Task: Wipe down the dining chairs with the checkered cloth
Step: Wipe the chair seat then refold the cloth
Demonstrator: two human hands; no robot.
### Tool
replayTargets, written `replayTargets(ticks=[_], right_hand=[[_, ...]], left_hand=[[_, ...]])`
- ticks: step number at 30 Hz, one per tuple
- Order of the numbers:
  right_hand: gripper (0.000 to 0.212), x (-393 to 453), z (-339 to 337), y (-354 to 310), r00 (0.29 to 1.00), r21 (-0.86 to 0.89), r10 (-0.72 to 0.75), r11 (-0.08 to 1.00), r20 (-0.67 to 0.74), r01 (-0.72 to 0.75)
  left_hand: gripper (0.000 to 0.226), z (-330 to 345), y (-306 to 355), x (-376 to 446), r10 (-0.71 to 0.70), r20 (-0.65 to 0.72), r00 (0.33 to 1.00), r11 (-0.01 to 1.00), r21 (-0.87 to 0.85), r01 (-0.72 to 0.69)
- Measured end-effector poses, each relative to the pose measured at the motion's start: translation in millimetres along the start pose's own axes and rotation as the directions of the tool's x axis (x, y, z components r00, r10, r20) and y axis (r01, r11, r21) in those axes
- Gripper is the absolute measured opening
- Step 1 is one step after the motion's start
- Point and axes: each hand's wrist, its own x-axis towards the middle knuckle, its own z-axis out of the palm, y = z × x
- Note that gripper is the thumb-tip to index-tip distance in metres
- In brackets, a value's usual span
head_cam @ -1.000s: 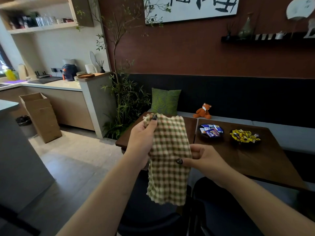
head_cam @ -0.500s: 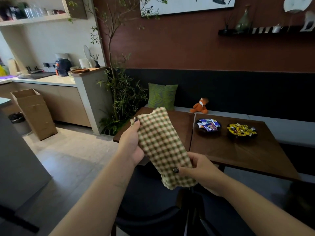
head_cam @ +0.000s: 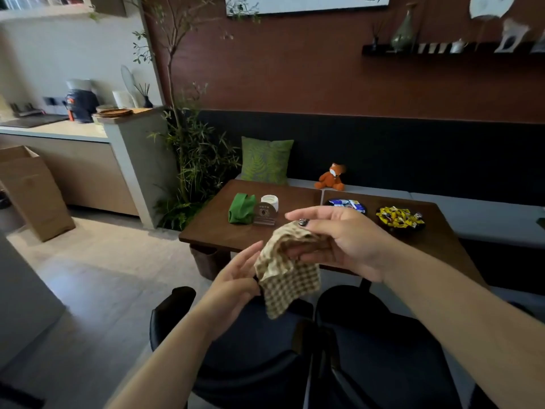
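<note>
Right below the hands are two dark dining chairs (head_cam: 236,349), side by side, and nothing has wiped them yet; the left hand (head_cam: 233,287) has moved down and now pinches the low edge of the checkered cloth (head_cam: 284,276), with its long fingers mostly straight; the right hand (head_cam: 342,243) has turned palm up, and the cloth is bunched over its fingers with the thumb pressing on top. A second ago the cloth hung flat between both hands; now it is scrunched into a pad, so I think the wiping is about to start. Behind the hands is the brown table (head_cam: 295,193), and you can now see a green bag (head_cam: 241,208) on it; farther back sit bowls of candy (head_cam: 399,218), a toy fox (head_cam: 331,177) and a green pillow (head_cam: 265,160).
</note>
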Motion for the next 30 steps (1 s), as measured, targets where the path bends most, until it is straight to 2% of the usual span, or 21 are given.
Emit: replayTargets(ticks=[2,3,5,7,9,13,14,16,18,19,22,24,26,27,28,30], right_hand=[[0.026,1,7,-13,0.999,0.006,0.036,0.999,0.021,-0.036],[0.027,2,10,-18,0.999,0.013,0.044,0.999,0.014,-0.044],[0.029,3,14,-28,0.999,0.017,0.041,0.999,-0.013,-0.041],[0.028,2,13,-38,0.998,-0.014,0.037,0.999,-0.045,-0.037],[0.026,-1,8,-47,0.996,-0.052,0.015,0.998,-0.083,-0.02],[0.023,-10,-6,-43,0.986,-0.131,-0.051,0.991,-0.158,0.03],[0.03,-12,-10,-36,0.982,-0.186,-0.051,0.982,-0.181,0.017],[0.058,-16,-13,-15,0.981,-0.235,0.001,0.971,-0.194,-0.047],[0.081,-20,-11,9,0.982,-0.169,0.101,0.977,-0.157,-0.127],[0.086,-20,-9,20,0.979,-0.14,0.146,0.976,-0.143,-0.165],[0.077,-17,-7,43,0.963,-0.138,0.235,0.958,-0.128,-0.252],[0.066,-11,-9,48,0.961,-0.231,0.238,0.936,-0.144,-0.266],[0.062,-7,-14,44,0.965,-0.41,0.179,0.879,-0.19,-0.243],[0.066,-5,-17,40,0.97,-0.483,0.143,0.847,-0.199,-0.224],[0.076,-3,-18,36,0.976,-0.51,0.106,0.839,-0.192,-0.192],[0.091,4,-16,36,0.981,-0.425,0.028,0.899,-0.192,-0.108]], left_hand=[[0.071,20,5,-8,0.036,0.228,0.973,0.999,0.005,-0.038],[0.07,29,8,-9,0.04,0.266,0.963,0.999,0.024,-0.048],[0.061,44,11,-4,0.081,0.215,0.973,0.989,0.104,-0.105],[0.032,52,15,6,0.164,0.081,0.983,0.965,0.195,-0.177],[0.012,52,20,15,0.176,-0.019,0.984,0.966,0.195,-0.169],[0.017,41,35,24,0.128,-0.02,0.992,0.982,0.141,-0.124],[0.018,37,39,27,0.125,-0.031,0.992,0.987,0.103,-0.122],[0.034,32,46,32,0.096,-0.063,0.993,0.995,0.006,-0.096],[0.042,29,52,36,0.071,-0.045,0.996,0.997,-0.036,-0.073],[0.043,29,55,36,0.06,-0.03,0.998,0.997,-0.041,-0.062],[0.038,31,59,37,0.04,0.03,0.999,0.988,-0.152,-0.035],[0.028,34,60,35,0.044,0.069,0.997,0.975,-0.222,-0.028],[0.023,35,60,32,0.04,0.08,0.996,0.986,-0.166,-0.026],[0.026,34,60,31,0.034,0.074,0.997,0.993,-0.117,-0.025],[0.031,33,59,30,0.029,0.064,0.998,0.997,-0.07,-0.024],[0.04,30,56,27,0.028,0.048,0.998,1.0,0.004,-0.029]])
